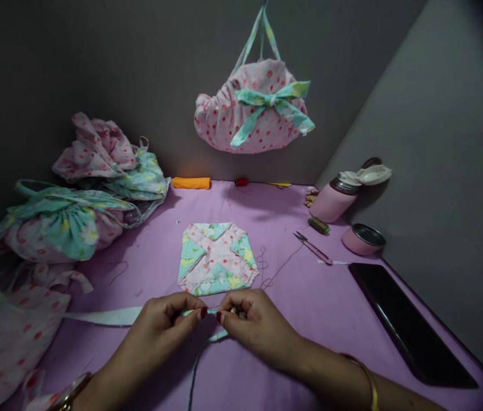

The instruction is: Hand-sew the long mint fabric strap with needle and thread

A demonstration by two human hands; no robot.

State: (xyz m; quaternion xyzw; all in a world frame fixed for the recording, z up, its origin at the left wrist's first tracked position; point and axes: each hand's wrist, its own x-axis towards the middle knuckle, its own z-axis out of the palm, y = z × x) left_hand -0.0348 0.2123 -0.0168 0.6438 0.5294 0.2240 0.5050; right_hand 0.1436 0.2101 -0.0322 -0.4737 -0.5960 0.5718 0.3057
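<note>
Both my hands meet near the front middle of the table, pinching a narrow pale green fabric strip point(115, 317) between them. My left hand point(162, 325) is closed on it, thumb against forefinger, and the wide end of the strip trails off to the left. Close beside it, my right hand point(256, 325) pinches the same strip; a thin twisted end hangs below the fingers. Whether a needle is held there, I cannot make out. Just beyond my fingers lies a folded patchwork piece point(218, 257), pink dotted cloth with green floral corners.
Thread snips point(313, 248), a green thread spool point(319, 225), a pink bottle point(334, 200), a round pink tin point(363, 240) and a black phone point(410, 322) line the right. Fabric bags point(59, 225) pile up left. A bow-trimmed bag point(258, 114) hangs behind.
</note>
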